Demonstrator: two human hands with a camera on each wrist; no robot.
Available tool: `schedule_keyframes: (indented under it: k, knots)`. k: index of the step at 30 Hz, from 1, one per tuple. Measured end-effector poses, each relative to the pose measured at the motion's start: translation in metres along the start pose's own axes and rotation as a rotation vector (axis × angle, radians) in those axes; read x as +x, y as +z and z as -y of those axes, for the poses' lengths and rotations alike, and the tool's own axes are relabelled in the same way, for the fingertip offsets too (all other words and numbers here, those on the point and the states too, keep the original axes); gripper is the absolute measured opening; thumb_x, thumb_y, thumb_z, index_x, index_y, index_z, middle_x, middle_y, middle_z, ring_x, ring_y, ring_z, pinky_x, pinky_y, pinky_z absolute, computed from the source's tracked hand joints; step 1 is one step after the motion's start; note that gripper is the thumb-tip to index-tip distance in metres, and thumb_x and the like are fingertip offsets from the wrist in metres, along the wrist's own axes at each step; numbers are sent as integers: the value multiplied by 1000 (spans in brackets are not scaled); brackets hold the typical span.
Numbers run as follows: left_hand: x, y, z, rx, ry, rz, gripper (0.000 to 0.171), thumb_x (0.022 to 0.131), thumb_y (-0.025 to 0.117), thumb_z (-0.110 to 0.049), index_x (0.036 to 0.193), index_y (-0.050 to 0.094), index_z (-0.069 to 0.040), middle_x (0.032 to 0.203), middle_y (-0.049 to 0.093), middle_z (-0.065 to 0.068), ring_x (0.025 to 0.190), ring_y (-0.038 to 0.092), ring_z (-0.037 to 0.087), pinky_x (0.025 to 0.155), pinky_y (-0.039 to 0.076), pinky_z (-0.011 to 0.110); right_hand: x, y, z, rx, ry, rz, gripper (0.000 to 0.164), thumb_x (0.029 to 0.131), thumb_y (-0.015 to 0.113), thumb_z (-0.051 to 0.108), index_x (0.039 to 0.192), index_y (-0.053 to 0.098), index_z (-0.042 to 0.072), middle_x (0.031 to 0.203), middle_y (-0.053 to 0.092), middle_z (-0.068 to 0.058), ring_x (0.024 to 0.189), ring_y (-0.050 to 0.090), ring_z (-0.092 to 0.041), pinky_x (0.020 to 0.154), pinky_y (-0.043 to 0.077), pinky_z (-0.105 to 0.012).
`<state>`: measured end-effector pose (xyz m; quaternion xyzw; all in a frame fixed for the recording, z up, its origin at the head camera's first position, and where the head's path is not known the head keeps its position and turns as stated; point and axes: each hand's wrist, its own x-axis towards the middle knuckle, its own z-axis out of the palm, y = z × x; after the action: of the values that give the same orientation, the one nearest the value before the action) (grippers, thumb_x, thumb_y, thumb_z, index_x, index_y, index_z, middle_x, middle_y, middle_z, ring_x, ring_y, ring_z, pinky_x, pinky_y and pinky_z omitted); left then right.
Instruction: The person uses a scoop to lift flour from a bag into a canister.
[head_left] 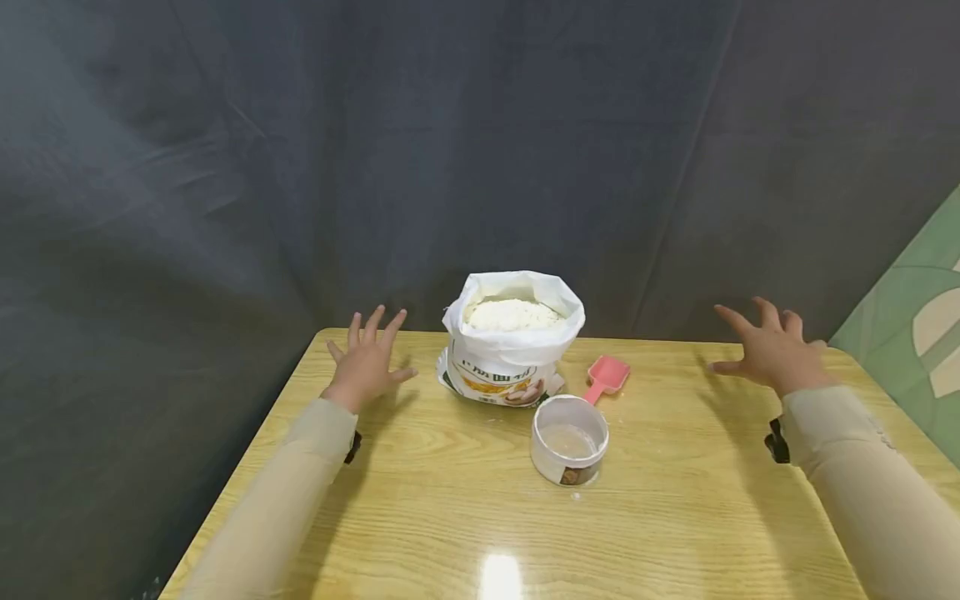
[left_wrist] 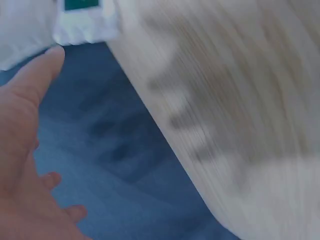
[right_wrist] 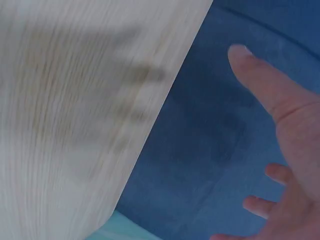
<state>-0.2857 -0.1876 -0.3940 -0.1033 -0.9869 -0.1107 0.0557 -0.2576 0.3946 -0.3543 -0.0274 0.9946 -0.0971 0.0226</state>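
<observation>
And there, at centre frame, dark characters cross the white bag (head_left: 510,343), 面粉 legible, those to their left cut by the folded rim; the tub's (head_left: 549,460) label (head_left: 572,476), lower down, is too small to read.

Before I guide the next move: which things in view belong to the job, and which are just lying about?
Likely the job's, as they stand between the two empty hands, left and right:
bag, open, with white powder
tub
pink scoop

Likely just surroundings:
table
dark curtain
green backdrop
</observation>
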Motion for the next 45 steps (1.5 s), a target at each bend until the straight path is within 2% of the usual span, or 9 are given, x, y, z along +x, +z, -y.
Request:
schedule_keyframes:
  k: [6,11,17,24,28,32,37,41,45]
  knots:
    - [-18,8,-21,-169,66,-96,97,89,79,-37,163,19,-17,165,14,22,148,12,54,104,20,86,2,16,27,56,-23,-110,91,90,72,54,151,33,-1,145,16,-46,123,23,-69,82,36,-84]
    - [-35,20,-41,-257,159,-196,91,88,82,-32,157,29,-6,156,32,27,140,32,52,105,39,72,-1,38,53,185,-99,-177,65,95,72,28,137,45,-14,133,35,-48,115,41,-65,89,42,-76]
    - [-56,29,-68,-407,193,-179,76,93,77,-32,153,38,-6,151,41,21,136,43,42,110,44,56,-11,60,93,248,-223,-282,48,90,76,15,126,56,-11,119,52,-36,101,57,-52,84,52,-65]
    - [-72,39,-97,-548,249,-151,64,93,77,-28,146,47,-7,145,47,16,133,49,35,112,44,50,-19,75,129,226,-326,-274,47,85,81,10,124,61,-5,113,57,-27,98,61,-43,82,56,-61]
    - [-75,45,-112,-609,294,-149,58,93,76,-26,141,52,-7,138,53,14,126,55,30,109,48,46,-20,83,138,184,-389,-250,45,81,84,8,121,64,0,104,59,-21,86,62,-34,67,59,-51]
    - [-76,51,-124,-679,309,-75,58,93,76,-26,142,51,-8,137,53,11,126,55,27,110,47,45,-20,89,142,209,-420,-232,45,80,85,5,120,64,3,102,61,-18,84,64,-32,64,59,-48]
    - [-75,61,-137,-729,312,88,67,93,76,-31,147,45,-9,145,48,8,129,53,24,112,45,41,-20,96,146,236,-406,-205,41,82,83,5,120,65,5,105,62,-18,86,66,-32,68,59,-53]
    - [-70,68,-146,-810,314,204,74,91,79,-32,150,41,-9,152,41,10,133,51,25,113,44,41,-18,100,148,213,-383,-173,38,86,80,9,122,66,5,97,63,-12,77,61,-24,64,58,-47]
    - [-65,76,-152,-922,271,291,81,87,84,-25,152,38,-9,153,40,13,135,50,28,112,46,40,-14,103,149,232,-361,-107,38,90,75,9,126,65,4,85,63,-2,76,58,-18,64,54,-37]
